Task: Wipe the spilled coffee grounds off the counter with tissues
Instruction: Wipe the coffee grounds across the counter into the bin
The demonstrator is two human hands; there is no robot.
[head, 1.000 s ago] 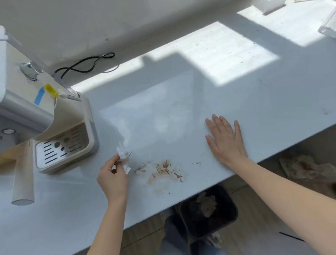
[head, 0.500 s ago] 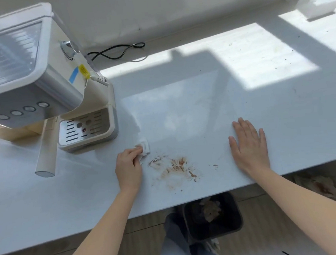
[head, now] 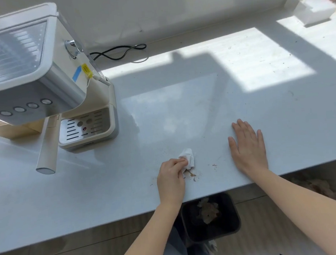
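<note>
My left hand (head: 171, 177) grips a crumpled white tissue (head: 188, 159) and presses it onto the white counter (head: 108, 191) near its front edge. Brown coffee grounds (head: 192, 174) show just right of the hand, partly hidden under it and the tissue. A few loose specks (head: 214, 165) lie a little further right. My right hand (head: 247, 146) rests flat on the counter with fingers spread, holding nothing, to the right of the spill.
A cream coffee machine (head: 47, 86) with a drip tray (head: 86, 127) stands at the left, its black cord (head: 118, 52) along the wall. A white tissue box (head: 313, 11) sits far right. A black bin (head: 210, 217) with used tissues stands below the counter edge.
My left hand lowered the tissue onto the counter and dragged it right across the grounds, covering most of the brown patch. My right hand stayed flat.
</note>
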